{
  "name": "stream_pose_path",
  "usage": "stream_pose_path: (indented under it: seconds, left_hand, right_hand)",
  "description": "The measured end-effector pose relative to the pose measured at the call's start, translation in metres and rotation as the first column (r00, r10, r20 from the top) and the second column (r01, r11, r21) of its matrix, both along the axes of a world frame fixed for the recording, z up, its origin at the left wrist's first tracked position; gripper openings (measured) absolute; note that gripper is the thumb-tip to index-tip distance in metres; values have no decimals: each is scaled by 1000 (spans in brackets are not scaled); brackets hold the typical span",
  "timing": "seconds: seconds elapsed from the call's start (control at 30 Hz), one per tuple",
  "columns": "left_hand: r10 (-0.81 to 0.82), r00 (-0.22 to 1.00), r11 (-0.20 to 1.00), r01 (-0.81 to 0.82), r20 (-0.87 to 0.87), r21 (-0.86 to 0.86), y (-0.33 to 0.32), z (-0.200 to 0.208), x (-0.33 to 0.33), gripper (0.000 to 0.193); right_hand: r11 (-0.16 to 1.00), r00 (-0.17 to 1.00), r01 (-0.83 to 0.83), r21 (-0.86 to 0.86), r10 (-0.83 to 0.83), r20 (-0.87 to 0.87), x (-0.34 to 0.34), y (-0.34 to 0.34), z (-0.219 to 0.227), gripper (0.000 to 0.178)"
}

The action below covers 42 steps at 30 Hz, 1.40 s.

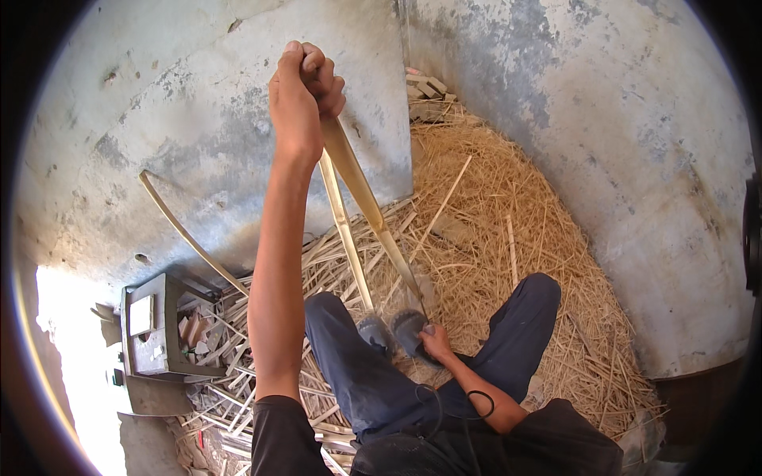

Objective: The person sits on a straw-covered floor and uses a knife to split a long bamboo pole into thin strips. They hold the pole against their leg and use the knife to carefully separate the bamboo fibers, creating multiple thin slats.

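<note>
Raised high in front of the wall, my left hand (308, 83) is closed around the top of a split bamboo pole (359, 181). A second, narrower bamboo strip (345, 230) runs down beside it from the same hand toward my feet. The two lengths spread apart below my grip. Low between my knees, my right hand (435, 343) is closed on a thin dark blade-like tool (422, 305), which meets the pole's lower end. Its handle is hidden in my fingers. My grey slippers (409, 327) are next to that hand.
Straw-like shavings (484, 206) cover the floor ahead and right. Loose bamboo strips (238, 397) lie heaped at the left, near a dark open-framed box (163, 333) with debris. A curved strip (186, 230) leans on the worn wall (206, 103). Bricks (429, 86) lie in the far corner.
</note>
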<state>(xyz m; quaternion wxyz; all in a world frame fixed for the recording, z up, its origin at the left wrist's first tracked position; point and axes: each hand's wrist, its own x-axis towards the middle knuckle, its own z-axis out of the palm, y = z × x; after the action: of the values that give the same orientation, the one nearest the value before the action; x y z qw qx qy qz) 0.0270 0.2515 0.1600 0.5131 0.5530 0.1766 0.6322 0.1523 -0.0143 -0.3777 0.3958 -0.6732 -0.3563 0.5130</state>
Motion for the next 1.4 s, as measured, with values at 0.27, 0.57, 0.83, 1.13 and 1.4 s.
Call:
stream_pose_path:
  seconds: [0.27, 0.57, 0.83, 1.13, 1.4]
  left_hand:
    - [-6, 1000, 1000, 6, -8, -5, -3, 1, -4, 36]
    - [-22, 1000, 1000, 22, -6, -12, 0, 0, -6, 35]
    - [-18, 1000, 1000, 18, 11, 21, 6, -1, -7, 37]
    - [1, 1000, 1000, -1, -23, -6, 6, -2, -10, 34]
    - [-6, 1000, 1000, 6, 8, 6, 3, 0, -7, 38]
  right_hand:
    - [884, 952, 51, -465, -183, -245, 5, -13, -29, 14]
    - [880, 961, 69, -470, -184, -205, 1, -13, -30, 19]
    - [857, 725, 38, -514, -378, -576, 6, -9, -33, 19]
    - [978, 998, -17, -208, 5, -61, 4, -4, 6, 20]
    - [864, 907, 70, -499, -264, -330, 2, -20, -45, 22]
